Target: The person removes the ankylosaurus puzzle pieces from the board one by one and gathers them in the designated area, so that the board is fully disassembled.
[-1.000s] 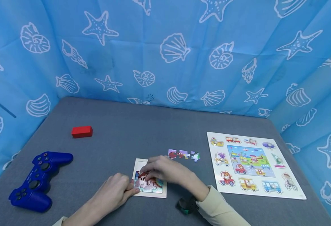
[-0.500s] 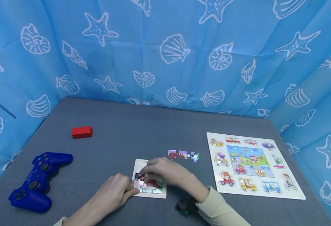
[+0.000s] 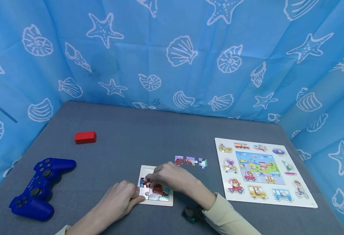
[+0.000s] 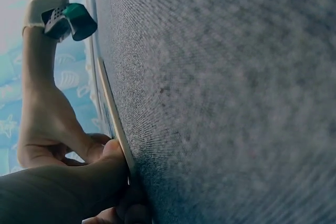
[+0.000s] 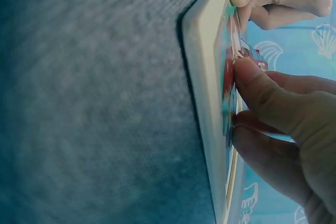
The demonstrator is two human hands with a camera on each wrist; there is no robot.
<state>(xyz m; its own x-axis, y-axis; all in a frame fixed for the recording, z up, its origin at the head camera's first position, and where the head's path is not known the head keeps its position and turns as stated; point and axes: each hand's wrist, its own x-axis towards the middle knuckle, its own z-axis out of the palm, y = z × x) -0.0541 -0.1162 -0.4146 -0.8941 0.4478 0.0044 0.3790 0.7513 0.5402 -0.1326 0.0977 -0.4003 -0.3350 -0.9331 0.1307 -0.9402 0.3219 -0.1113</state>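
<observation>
A small wooden jigsaw tray (image 3: 157, 202) lies near the front of the table, with fitted pieces (image 3: 158, 192) showing a brown figure in its lower part. My left hand (image 3: 122, 195) pinches the tray's left edge between thumb and curled fingers. Over the tray's upper part is my right hand (image 3: 174, 176), its fingers hiding much of that area. In the right wrist view, its thumb and a finger pinch a jigsaw piece (image 5: 256, 59) that stands tilted up from the picture. Several loose jigsaw pieces (image 3: 190, 161) lie in a row just behind the right hand.
To the right lies a large white peg puzzle board (image 3: 266, 203) with vehicle pictures. On the left are a blue game controller (image 3: 40, 189) and, farther back, a red block (image 3: 85, 137). A blue shell-patterned curtain (image 3: 160, 65) encloses the table's back and sides.
My right fingers have shifted slightly up and left over the tray, uncovering more of the brown picture. The left hand, tray and loose pieces have stayed in place.
</observation>
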